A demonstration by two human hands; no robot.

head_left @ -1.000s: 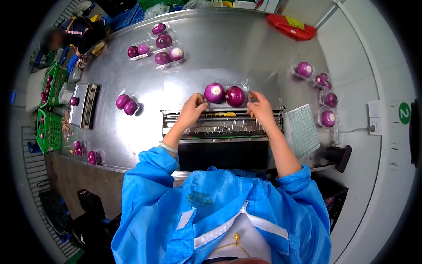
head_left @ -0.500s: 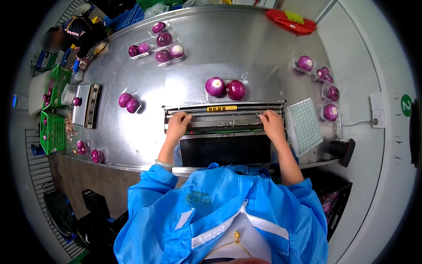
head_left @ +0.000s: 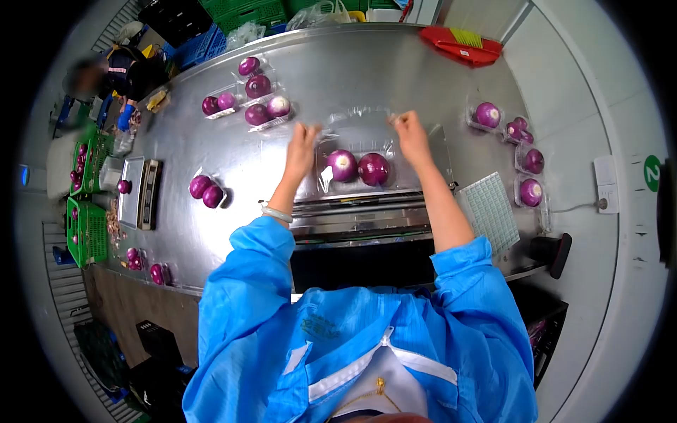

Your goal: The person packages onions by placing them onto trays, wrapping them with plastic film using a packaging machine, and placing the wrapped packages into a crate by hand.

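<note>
A clear plastic tray (head_left: 323, 185) with two red onions (head_left: 374, 169) sits just beyond the film wrapping machine (head_left: 363, 220). Clear plastic film (head_left: 360, 111) stretches over and past the onions, its far edge raised between my hands. At the film's left corner, my left hand (head_left: 302, 146) is closed, slightly smeared by motion. My right hand (head_left: 409, 134) pinches the opposite corner. Both hands are above the table, one on each side of the onions.
Trays of red onions (head_left: 257, 87) stand at the back left, others (head_left: 529, 161) along the right edge. A teal-patterned pad (head_left: 491, 211) lies right of the machine. A scale (head_left: 134, 194) and green baskets (head_left: 88, 229) are left, with a co-worker (head_left: 125, 70) behind.
Both hands have moved forward from the machine's near side to beyond the onions, drawing film out over the tray. The view has tilted slightly.
</note>
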